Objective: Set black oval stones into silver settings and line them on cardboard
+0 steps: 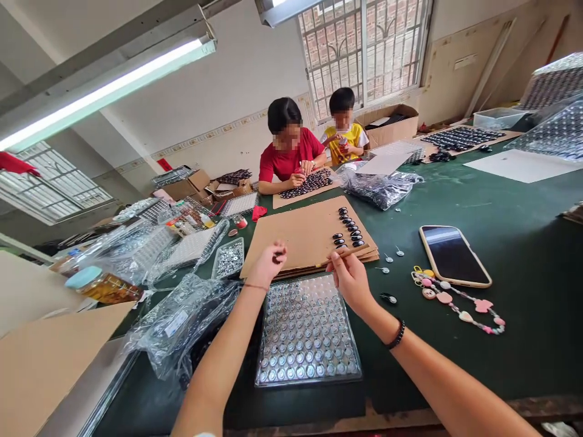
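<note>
My left hand [269, 262] hovers over the near left part of a cardboard sheet [291, 233], fingers curled together. A small dark spot shows at its fingers, too small to name. My right hand [350, 276] pinches a thin brown stick [353, 252], which points left across the sheet's near edge. Just beyond that hand, black oval pieces [350, 224] lie in short rows on the cardboard. Below both hands sits a clear plastic tray [310, 331] filled with round silvery discs in rows.
Right of the tray lie a phone [454, 255] with a beaded strap [467, 314] and several small pin-like discs [385, 260]. Plastic-wrapped packs [182, 321] and a box of small parts [228, 259] stand left. Across the table, a person in red [291, 152] handles black pieces; another person in yellow sits beside.
</note>
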The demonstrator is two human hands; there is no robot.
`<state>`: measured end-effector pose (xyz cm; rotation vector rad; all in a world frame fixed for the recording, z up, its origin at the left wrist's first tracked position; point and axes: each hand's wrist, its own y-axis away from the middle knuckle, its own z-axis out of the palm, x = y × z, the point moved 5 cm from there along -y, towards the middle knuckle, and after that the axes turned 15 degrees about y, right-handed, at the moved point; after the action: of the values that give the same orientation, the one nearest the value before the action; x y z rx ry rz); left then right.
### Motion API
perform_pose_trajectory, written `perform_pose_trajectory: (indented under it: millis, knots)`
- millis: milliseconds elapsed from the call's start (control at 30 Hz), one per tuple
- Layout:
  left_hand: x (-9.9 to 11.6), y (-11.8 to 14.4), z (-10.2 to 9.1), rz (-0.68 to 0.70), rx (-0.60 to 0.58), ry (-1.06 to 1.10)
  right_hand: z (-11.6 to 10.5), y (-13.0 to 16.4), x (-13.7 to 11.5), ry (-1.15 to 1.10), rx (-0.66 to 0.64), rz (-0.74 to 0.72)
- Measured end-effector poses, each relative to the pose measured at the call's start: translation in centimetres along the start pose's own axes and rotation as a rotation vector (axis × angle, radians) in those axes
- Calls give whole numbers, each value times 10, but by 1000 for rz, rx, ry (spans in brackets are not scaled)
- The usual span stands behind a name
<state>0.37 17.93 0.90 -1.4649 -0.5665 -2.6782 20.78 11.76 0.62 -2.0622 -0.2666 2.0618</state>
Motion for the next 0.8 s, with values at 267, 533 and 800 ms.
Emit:
perform_pose_trajectory:
  millis: [267,533,800]
  knots:
    - [-21,69,-72,-100,-40,287,18,15,8,463,-187,-176]
    - [-24,85,-60,-52,-189,211,54,32,19,891,-396,-353]
    - [-26,96,-46,62,-277,-213,26,25,6,705,-145,-294]
